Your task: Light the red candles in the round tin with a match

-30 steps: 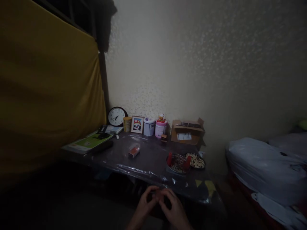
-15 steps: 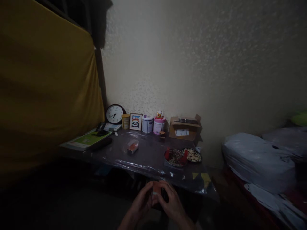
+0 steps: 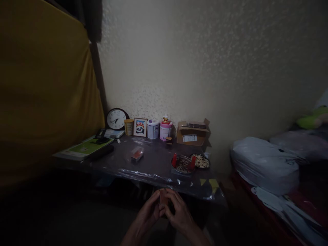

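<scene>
Both hands meet near the viewer, just before the table's near edge, about a small reddish rectangular piece (image 3: 163, 195). It looks flat-faced and matte, a dull brick colour, its corners mostly covered; dimness hides any print. The left hand (image 3: 151, 209) is half closed, bent fingers supporting the piece from the left. The right hand (image 3: 178, 210) arches over from the right, fingers bent and thumb tucked inward, gripping it too.

Beyond them, the table (image 3: 151, 165) wears a glossy, wrinkled clear plastic cover that catches streaks of light. Left of centre lies an orange-red box (image 3: 137, 154) with a shiny, transparent plastic wrapping. Towards the right, a round, shallow bowl (image 3: 182, 165) has two upright red parts at its sides and dark, grainy contents; just beside it, a round dish (image 3: 201, 161) is filled with pale, streaky pieces.

Along the far side stand a round, dark-rimmed clock (image 3: 117, 119), a tapered yellow cup (image 3: 128, 127), a framed panda picture (image 3: 140, 127), a cylindrical white canister (image 3: 153, 130), a pink-lidded canister (image 3: 166, 132) bearing a small figurine (image 3: 166, 119), and an open corrugated cardboard box (image 3: 188, 137). The wall (image 3: 212, 68) behind is mottled; a softly folded yellow cloth (image 3: 48, 85) hangs at left.
</scene>
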Demonstrator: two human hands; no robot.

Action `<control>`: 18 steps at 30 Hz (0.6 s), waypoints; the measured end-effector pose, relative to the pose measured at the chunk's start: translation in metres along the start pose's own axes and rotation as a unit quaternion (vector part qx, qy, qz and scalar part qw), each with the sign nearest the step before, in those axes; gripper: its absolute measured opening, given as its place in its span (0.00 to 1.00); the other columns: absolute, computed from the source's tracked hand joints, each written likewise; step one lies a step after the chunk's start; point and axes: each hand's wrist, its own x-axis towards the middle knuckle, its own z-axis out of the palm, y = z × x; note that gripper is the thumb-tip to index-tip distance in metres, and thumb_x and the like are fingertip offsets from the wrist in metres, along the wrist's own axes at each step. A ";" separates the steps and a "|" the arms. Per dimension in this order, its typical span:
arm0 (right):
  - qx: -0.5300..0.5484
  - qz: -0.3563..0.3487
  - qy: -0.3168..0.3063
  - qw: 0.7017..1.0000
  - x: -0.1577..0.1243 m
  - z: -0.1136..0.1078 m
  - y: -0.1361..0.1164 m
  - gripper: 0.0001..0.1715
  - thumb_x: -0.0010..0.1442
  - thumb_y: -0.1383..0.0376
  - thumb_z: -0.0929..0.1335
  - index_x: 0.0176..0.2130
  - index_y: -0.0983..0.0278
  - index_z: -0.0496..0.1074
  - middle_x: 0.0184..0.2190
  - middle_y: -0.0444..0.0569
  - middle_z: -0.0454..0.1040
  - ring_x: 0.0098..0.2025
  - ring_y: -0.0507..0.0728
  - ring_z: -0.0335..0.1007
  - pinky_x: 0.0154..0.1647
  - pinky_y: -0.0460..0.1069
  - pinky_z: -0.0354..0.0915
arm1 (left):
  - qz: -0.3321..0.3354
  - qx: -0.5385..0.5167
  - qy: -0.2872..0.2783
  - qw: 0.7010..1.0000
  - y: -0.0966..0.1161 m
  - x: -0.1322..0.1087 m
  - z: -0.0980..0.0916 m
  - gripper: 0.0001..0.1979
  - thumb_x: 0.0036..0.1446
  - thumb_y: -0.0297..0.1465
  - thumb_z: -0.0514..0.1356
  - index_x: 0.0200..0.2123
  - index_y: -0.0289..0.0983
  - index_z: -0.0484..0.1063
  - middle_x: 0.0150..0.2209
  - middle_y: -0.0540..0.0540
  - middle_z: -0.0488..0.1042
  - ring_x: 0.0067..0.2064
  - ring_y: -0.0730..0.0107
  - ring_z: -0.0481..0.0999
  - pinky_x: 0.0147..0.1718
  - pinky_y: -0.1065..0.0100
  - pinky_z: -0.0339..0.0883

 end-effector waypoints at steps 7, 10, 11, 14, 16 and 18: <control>-0.014 -0.005 -0.002 1.000 -0.001 -0.002 0.001 0.18 0.54 0.71 0.63 0.45 0.60 0.67 0.50 0.49 0.68 0.54 0.55 0.61 0.55 0.52 0.60 | 0.002 -0.014 0.015 1.000 0.002 -0.003 0.009 0.09 0.54 0.30 0.57 0.38 0.33 0.72 0.35 0.44 0.77 0.34 0.70 0.76 0.32 0.71 0.67; -0.018 0.001 -0.004 1.000 -0.002 -0.003 0.002 0.18 0.54 0.71 0.63 0.46 0.60 0.67 0.51 0.50 0.68 0.55 0.56 0.61 0.55 0.53 0.60 | 0.005 -0.025 0.014 1.000 0.003 -0.003 0.009 0.08 0.54 0.29 0.57 0.37 0.33 0.72 0.34 0.45 0.77 0.33 0.72 0.75 0.32 0.72 0.66; -0.019 0.002 -0.005 1.000 -0.002 -0.003 0.002 0.18 0.54 0.71 0.63 0.46 0.61 0.67 0.51 0.50 0.67 0.55 0.56 0.61 0.55 0.53 0.60 | 0.004 -0.029 0.014 0.999 0.003 -0.003 0.009 0.08 0.55 0.29 0.57 0.38 0.33 0.72 0.34 0.45 0.77 0.33 0.72 0.75 0.33 0.72 0.66; -0.017 -0.002 -0.003 1.000 -0.002 -0.004 0.002 0.18 0.54 0.71 0.63 0.45 0.61 0.67 0.51 0.51 0.68 0.55 0.56 0.61 0.55 0.53 0.60 | 0.004 -0.028 0.018 0.999 0.003 -0.003 0.009 0.08 0.54 0.28 0.58 0.38 0.33 0.72 0.36 0.45 0.77 0.35 0.72 0.75 0.34 0.72 0.66; -0.014 -0.003 -0.001 1.000 -0.002 -0.005 0.002 0.18 0.54 0.71 0.63 0.46 0.60 0.67 0.51 0.51 0.68 0.55 0.56 0.62 0.55 0.53 0.60 | 0.005 -0.019 0.022 1.000 0.003 -0.004 0.010 0.08 0.54 0.27 0.58 0.38 0.34 0.72 0.36 0.45 0.76 0.36 0.71 0.75 0.34 0.72 0.66; -0.012 0.000 0.000 1.000 -0.003 -0.005 0.002 0.19 0.54 0.70 0.63 0.47 0.60 0.67 0.52 0.51 0.67 0.55 0.56 0.62 0.55 0.53 0.60 | 0.006 -0.016 0.024 1.000 0.003 -0.004 0.010 0.09 0.53 0.27 0.58 0.39 0.35 0.72 0.37 0.46 0.76 0.37 0.71 0.75 0.35 0.72 0.66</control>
